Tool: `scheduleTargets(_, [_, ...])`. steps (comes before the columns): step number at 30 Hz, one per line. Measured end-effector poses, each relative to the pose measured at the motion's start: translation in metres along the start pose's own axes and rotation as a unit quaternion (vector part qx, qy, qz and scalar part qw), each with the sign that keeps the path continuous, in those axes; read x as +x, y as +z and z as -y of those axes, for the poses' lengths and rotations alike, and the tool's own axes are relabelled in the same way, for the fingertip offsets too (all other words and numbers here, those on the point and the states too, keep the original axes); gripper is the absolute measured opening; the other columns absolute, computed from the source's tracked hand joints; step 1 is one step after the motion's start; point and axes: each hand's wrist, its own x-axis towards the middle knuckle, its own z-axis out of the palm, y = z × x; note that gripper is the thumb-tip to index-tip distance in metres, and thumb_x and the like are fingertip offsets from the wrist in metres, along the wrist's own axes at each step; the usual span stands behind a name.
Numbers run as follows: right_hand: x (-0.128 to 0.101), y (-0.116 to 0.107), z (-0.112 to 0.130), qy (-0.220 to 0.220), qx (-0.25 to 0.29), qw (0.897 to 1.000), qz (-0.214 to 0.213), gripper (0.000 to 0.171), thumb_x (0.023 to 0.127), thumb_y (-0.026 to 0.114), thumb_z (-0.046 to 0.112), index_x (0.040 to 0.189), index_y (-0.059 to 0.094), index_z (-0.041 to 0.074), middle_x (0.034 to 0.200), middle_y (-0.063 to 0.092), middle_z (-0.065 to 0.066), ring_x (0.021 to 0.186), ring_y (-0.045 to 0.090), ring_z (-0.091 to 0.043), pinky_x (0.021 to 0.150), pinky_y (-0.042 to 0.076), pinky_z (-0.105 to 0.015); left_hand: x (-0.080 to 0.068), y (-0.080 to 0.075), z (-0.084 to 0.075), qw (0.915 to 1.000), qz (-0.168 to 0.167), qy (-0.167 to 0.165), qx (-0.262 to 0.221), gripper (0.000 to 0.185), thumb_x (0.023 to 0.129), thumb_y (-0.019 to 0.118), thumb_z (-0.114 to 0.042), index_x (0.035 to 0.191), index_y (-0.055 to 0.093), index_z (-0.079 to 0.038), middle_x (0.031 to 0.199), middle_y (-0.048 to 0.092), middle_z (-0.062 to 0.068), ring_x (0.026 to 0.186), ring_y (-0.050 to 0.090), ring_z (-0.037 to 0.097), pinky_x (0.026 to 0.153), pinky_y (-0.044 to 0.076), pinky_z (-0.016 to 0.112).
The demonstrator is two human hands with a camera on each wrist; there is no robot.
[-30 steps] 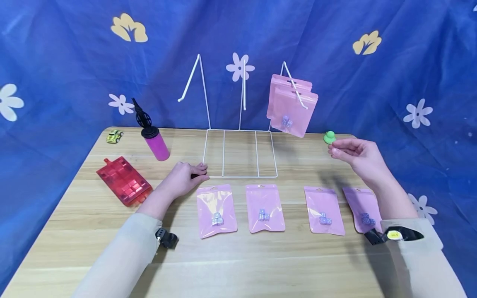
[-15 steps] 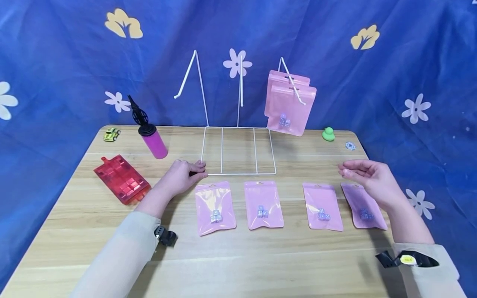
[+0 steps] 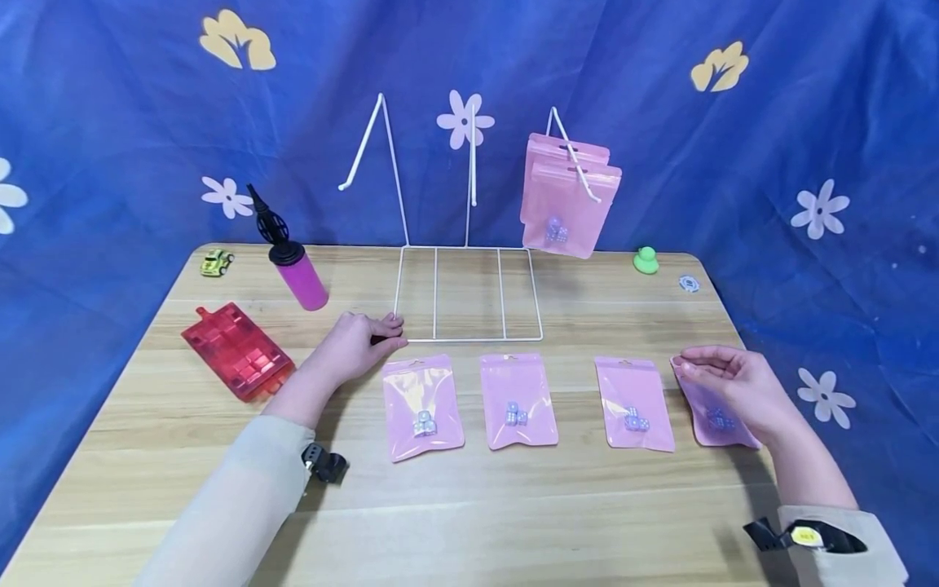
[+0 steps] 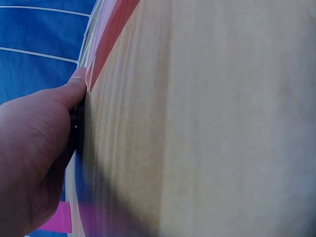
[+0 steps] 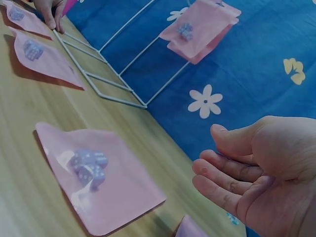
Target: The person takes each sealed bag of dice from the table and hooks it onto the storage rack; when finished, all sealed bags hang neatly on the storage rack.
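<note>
Four pink zip bags with small dice inside lie in a row on the wooden table [image 3: 469, 514]. My right hand [image 3: 722, 379] hovers at the top of the rightmost bag [image 3: 715, 420], palm turned up, fingers relaxed and empty [image 5: 224, 180]. The third bag [image 5: 98, 182] lies just left of it. My left hand [image 3: 359, 342] rests on the front left corner of the white wire rack [image 3: 469, 293], beside the first bag [image 3: 421, 403]. Two more pink bags [image 3: 568, 204] hang on the rack's right hook; its other two hooks are bare.
A red plastic tray [image 3: 235, 350], a magenta hand pump [image 3: 297, 265] and a small yellow toy car [image 3: 216, 262] sit at the left. At the back right are a green piece [image 3: 645, 261] and a small white disc [image 3: 688, 283]. Blue flowered cloth hangs behind.
My right hand has come down and toward me from beside the green piece to the rightmost bag. The left hand has stayed on the rack's corner.
</note>
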Motion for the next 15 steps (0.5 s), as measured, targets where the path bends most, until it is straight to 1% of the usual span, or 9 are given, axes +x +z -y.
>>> scheduleTargets(2, [-0.001, 0.001, -0.004, 0.001, -0.001, 1.000, 0.000, 0.046, 0.101, 0.076, 0.023, 0.131, 0.064, -0.010, 0.122, 0.076, -0.015, 0.105, 0.075, -0.007, 0.088, 0.059, -0.018, 0.000, 0.000, 0.000, 1.0000, -0.001, 0.000, -0.002, 0.031, 0.098, 0.080, -0.017, 0.120, 0.076, 0.004, 0.132, 0.069, 0.016, 0.129, 0.063, 0.031, 0.115, 0.045, 0.049])
scheduleTargets(6, [-0.002, 0.001, -0.008, 0.000, -0.003, 1.000, -0.002, 0.045, 0.102, 0.075, 0.020, 0.131, 0.063, -0.012, 0.121, 0.077, -0.013, 0.103, 0.074, -0.004, 0.087, 0.058, -0.017, 0.000, 0.000, -0.001, 1.0000, 0.000, -0.003, -0.002, 0.031, 0.098, 0.080, -0.017, 0.121, 0.076, 0.003, 0.132, 0.069, 0.015, 0.130, 0.062, 0.030, 0.116, 0.044, 0.049])
scheduleTargets(15, [-0.004, 0.002, -0.016, -0.004, 0.032, 0.999, 0.008, 0.043, 0.101, 0.075, 0.012, 0.130, 0.061, -0.018, 0.116, 0.079, -0.004, 0.102, 0.075, -0.008, 0.085, 0.061, -0.022, -0.002, -0.001, -0.004, 0.9999, 0.001, -0.010, 0.004, 0.031, 0.098, 0.080, -0.018, 0.121, 0.076, 0.003, 0.133, 0.068, 0.015, 0.130, 0.062, 0.031, 0.116, 0.044, 0.050])
